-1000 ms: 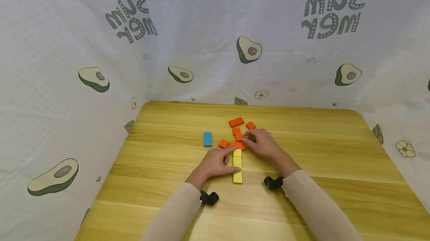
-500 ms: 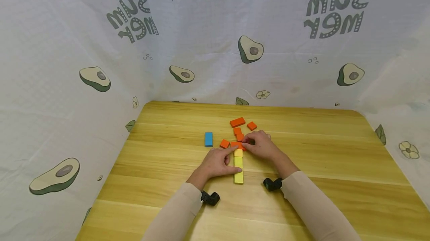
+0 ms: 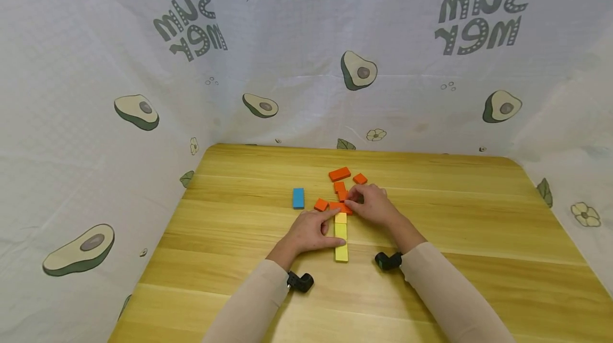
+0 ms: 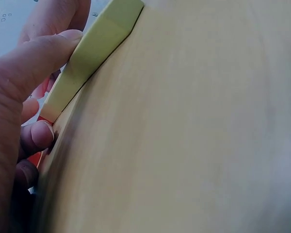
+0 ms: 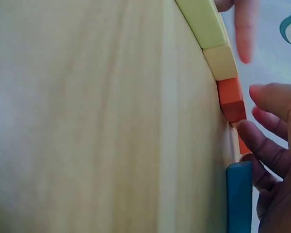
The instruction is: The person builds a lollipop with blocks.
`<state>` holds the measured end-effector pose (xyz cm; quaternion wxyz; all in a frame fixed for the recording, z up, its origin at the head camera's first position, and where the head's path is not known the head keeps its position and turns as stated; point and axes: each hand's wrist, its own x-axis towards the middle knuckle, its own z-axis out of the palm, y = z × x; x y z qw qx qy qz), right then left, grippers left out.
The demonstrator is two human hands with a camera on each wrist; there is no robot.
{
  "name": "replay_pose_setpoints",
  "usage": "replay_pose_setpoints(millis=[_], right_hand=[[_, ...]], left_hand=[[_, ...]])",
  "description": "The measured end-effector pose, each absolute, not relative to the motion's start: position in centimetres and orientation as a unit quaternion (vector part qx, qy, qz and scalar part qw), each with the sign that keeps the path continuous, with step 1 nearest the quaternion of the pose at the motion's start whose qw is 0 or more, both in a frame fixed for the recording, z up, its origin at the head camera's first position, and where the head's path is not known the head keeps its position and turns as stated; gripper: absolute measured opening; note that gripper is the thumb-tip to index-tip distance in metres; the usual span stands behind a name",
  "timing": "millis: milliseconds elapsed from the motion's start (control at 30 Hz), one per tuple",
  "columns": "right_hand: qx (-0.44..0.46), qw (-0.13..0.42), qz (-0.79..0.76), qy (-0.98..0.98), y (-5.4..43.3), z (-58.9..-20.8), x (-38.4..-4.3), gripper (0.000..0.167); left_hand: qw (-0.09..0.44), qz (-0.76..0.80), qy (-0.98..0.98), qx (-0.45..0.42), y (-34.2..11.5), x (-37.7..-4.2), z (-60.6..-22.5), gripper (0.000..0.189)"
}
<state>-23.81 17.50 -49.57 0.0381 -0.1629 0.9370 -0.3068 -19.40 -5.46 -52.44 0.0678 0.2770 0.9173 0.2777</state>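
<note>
In the head view, a column of yellow blocks [image 3: 341, 247] lies on the wooden table, a paler yellow piece [image 3: 340, 218] at its far end. Across that end sits a red-orange block [image 3: 346, 208]. My left hand [image 3: 310, 230] spreads thumb and index finger: the thumb rests on the long yellow block, the index fingertip on the red-orange one. From the right, my right hand [image 3: 372, 205] brings loosely bent fingertips to the red-orange block's right end, beside a small orange piece [image 3: 342, 195]. A dark blue block [image 5: 240, 194] stands near its fingers in the right wrist view.
Behind lie a longer red block [image 3: 339, 174] and small orange pieces [image 3: 360, 178]. Left of the column are another orange piece [image 3: 321, 205] and a blue block [image 3: 298, 198]. A white printed curtain [image 3: 306, 56] borders the table [image 3: 230, 183] at the back and sides.
The head view has shifted slightly. My right fingertips have come a little left, closer to the red-orange block's end. My left hand stays in place on the column.
</note>
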Motion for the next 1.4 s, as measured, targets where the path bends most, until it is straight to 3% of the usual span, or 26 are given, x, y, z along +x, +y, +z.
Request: replay_pose_setpoints(millis=[167,467,933,1200,1400], right_hand=[[-0.176,0.038,-0.305,0.935,17.55,-50.09,-23.71,0.012],[-0.182,0.044,-0.296,0.936,17.63,-50.24,-23.76,0.013],[-0.185,0.044,-0.292,0.937,17.81,-50.4,-23.78,0.012],[-0.182,0.047,-0.299,0.936,17.81,-50.27,-23.85,0.013],[-0.157,0.03,-0.304,0.939,17.74,-49.98,-24.26,0.017]], left_hand=[[0.062,0.305,0.91,0.272,-5.51,-19.28,-52.4,0.085],[0.062,0.296,0.911,0.282,-5.61,-19.29,-52.67,0.061],[0.066,0.304,0.907,0.285,-5.71,-19.22,-52.4,0.061],[0.075,0.298,0.909,0.283,-5.64,-19.37,-52.31,0.075],[0.085,0.301,0.906,0.285,-5.67,-19.36,-52.3,0.075]])
